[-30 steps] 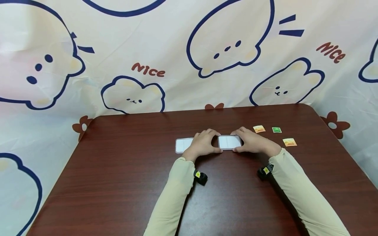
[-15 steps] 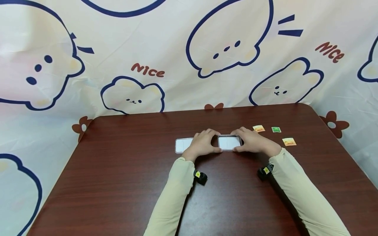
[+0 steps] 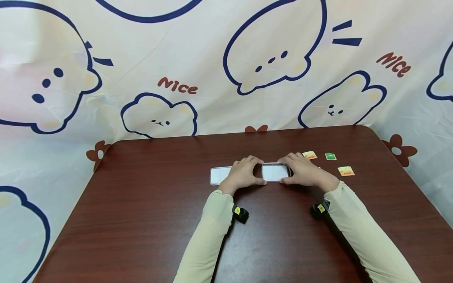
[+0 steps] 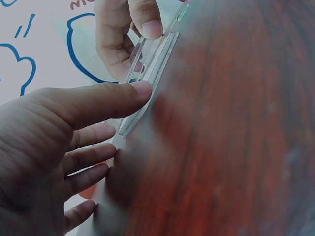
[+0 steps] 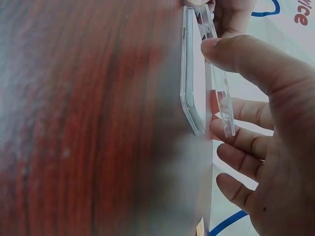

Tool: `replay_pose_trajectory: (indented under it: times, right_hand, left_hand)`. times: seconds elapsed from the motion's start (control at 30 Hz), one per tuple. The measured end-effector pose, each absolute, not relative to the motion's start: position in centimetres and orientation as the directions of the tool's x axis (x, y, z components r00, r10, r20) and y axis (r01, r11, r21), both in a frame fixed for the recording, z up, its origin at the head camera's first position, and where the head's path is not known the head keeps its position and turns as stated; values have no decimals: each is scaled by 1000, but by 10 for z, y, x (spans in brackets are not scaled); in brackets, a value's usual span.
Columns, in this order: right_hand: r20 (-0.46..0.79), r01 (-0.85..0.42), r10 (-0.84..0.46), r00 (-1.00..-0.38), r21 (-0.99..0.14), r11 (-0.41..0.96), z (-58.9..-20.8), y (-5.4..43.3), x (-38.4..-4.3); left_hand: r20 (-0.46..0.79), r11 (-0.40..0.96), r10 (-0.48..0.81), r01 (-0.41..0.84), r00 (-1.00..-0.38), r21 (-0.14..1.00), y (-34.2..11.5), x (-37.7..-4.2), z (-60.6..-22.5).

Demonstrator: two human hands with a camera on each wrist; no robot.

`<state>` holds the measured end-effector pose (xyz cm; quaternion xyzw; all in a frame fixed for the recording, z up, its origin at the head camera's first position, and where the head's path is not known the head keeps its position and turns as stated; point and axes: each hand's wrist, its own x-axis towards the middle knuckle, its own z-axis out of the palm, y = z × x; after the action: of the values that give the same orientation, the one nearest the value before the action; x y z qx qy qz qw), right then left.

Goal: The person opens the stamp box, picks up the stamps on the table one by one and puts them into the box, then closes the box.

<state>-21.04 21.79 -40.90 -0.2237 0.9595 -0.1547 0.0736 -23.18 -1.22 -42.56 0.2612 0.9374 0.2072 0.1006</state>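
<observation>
A small rectangular case (image 3: 275,173) of clear plastic, white inside, lies between both hands on the brown table. Its clear lid (image 5: 227,117) slants above the white part, raised at the right-hand end in the right wrist view. My right hand (image 3: 306,170) pinches that lid between thumb and fingers. At the other end my left hand (image 3: 242,173) holds the case, thumb (image 4: 140,90) on the near edge and the other fingers spread behind. A second flat, clear-edged white piece (image 3: 218,176) lies to the left, partly hidden by the left hand.
Two small orange-and-white packets, one behind the right hand (image 3: 309,155) and one farther right (image 3: 346,171), lie near a green packet (image 3: 330,156). A printed cloth (image 3: 212,78) hangs behind the table (image 3: 159,220).
The lid's right end has risen a little from the case, together with the right hand, which has shifted slightly rightward. My left hand stays in place.
</observation>
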Motion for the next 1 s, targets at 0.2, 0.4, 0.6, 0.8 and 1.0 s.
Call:
replay_pose_trajectory:
  times: [0.2, 0.4, 0.6, 0.8, 1.0]
  right_hand:
    - [-27, -434, -468, -883, -331, 838, -411, 220, -206]
    - [-9, -445, -476, -879, -340, 828, -410, 220, -198]
    - [15, -472, -493, -870, -321, 821, -408, 220, -186]
    - [12, -471, -492, -870, -315, 824, -407, 222, -174]
    - [9, -494, -522, -853, -334, 803, -406, 221, -158]
  left_hand:
    - [-70, 771, 534, 452, -842, 449, -13, -231, -428]
    - [-64, 766, 543, 462, -838, 447, -14, -232, -429]
    - [-76, 772, 545, 465, -835, 433, -14, -233, -427]
    - [-86, 779, 536, 454, -840, 432, -13, -233, -426]
    - [-89, 774, 541, 453, -836, 442, -13, -233, -427]
